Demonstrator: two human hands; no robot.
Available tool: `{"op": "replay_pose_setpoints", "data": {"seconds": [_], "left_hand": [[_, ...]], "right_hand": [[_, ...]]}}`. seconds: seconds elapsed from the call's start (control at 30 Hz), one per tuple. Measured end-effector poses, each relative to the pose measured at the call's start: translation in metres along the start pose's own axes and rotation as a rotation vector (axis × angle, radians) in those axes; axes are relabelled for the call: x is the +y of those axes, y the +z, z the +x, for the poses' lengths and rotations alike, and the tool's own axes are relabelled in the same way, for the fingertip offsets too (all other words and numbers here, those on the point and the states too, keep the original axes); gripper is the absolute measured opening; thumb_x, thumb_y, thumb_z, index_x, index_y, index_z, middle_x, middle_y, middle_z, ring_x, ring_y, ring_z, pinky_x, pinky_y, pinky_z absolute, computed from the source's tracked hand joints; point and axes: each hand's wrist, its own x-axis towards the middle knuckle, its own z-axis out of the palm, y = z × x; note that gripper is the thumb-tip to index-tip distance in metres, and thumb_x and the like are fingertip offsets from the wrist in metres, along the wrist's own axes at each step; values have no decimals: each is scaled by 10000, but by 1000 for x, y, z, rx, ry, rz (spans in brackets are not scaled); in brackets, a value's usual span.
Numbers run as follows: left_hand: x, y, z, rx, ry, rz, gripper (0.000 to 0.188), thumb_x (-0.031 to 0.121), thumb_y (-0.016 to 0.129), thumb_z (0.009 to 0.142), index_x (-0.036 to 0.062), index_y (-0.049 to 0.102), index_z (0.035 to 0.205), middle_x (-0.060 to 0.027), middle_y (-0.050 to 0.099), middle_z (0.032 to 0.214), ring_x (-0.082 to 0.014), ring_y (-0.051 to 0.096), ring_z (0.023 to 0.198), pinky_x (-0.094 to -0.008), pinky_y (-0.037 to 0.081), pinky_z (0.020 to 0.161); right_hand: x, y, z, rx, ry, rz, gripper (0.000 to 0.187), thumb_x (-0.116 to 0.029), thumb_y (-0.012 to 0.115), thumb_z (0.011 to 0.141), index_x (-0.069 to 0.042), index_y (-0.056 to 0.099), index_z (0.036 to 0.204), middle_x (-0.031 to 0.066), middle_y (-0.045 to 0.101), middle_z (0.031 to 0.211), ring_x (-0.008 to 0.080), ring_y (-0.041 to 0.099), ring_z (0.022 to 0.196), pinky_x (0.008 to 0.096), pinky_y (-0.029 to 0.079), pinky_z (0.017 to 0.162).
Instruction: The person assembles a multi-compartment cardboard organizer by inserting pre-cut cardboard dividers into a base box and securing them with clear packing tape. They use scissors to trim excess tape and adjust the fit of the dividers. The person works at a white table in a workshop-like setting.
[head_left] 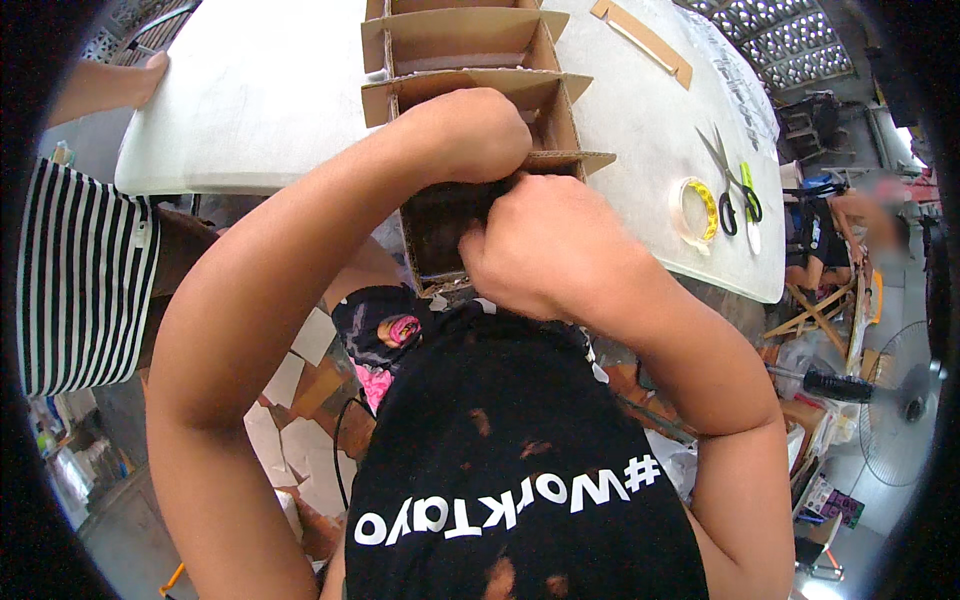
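Observation:
A long brown cardboard box [470, 25] with cross dividers runs away from me, and the dividers' ends stick out past its sides. My left hand [485, 130] is bent down over the near compartments, its fingers hidden behind the wrist and inside the box. Just nearer to me, my right hand [540, 240] is curled closed at the right wall of the nearest compartment. Whatever its fingers grip is covered by the hand. Both hands are close together, by the divider [575, 162] that pokes out on the right.
The white table [250, 90] bears a roll of tape [697, 212], black-handled scissors [728, 190], a green-handled cutter [748, 185] and a flat cardboard strip [640, 42]. A person in a striped garment [85, 280] stands at left. A fan [905, 405] is at right; cardboard scraps [305, 450] litter the floor.

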Motion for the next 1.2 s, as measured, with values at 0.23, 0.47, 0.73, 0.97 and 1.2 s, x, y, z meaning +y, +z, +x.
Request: {"op": "replay_pose_setpoints", "data": {"seconds": [0.23, 0.47, 0.73, 0.97, 1.2], "left_hand": [[-1, 1, 11, -85, 4, -5, 237, 83, 571, 758, -4, 763, 866, -226, 716, 912, -381, 709, 891, -441, 568, 829], [1, 0, 13, -101, -59, -109, 263, 85, 561, 765, -18, 765, 895, -265, 702, 968, -414, 702, 921, -452, 561, 847], [15, -13, -1, 144, -365, -582, 295, 121, 496, 863, -68, 712, 930, -298, 671, 1012, -447, 646, 995, -474, 505, 927], [25, -17, -4, 279, -220, -634, 362, 176, 407, 984, -81, 660, 955, -292, 657, 1035, -456, 615, 1007, -495, 468, 954], [20, -14, -5, 150, -239, -545, 361, 205, 388, 983, -69, 623, 977, -277, 641, 1045, -442, 587, 1051, -506, 442, 977]], "right_hand": [[2, 30, -7, 277, -155, -106, 274, -194, 506, 873, -1, 700, 880, 231, 700, 856, 419, 681, 795, 536, 557, 735], [-16, -7, 8, -100, -55, 108, 248, -199, 537, 841, -14, 694, 893, 215, 709, 853, 404, 702, 800, 510, 567, 665], [-8, 14, -4, 135, 111, 99, 324, -288, 505, 880, -76, 745, 830, 169, 720, 840, 344, 700, 866, 490, 549, 698], [-12, 20, 2, 178, -96, 271, 190, -230, 643, 776, -67, 741, 791, 138, 715, 767, 300, 714, 745, 454, 556, 646], [0, 20, 4, 182, -249, 182, 274, -261, 576, 875, -50, 737, 807, 152, 715, 751, 309, 716, 718, 471, 552, 705]]}}
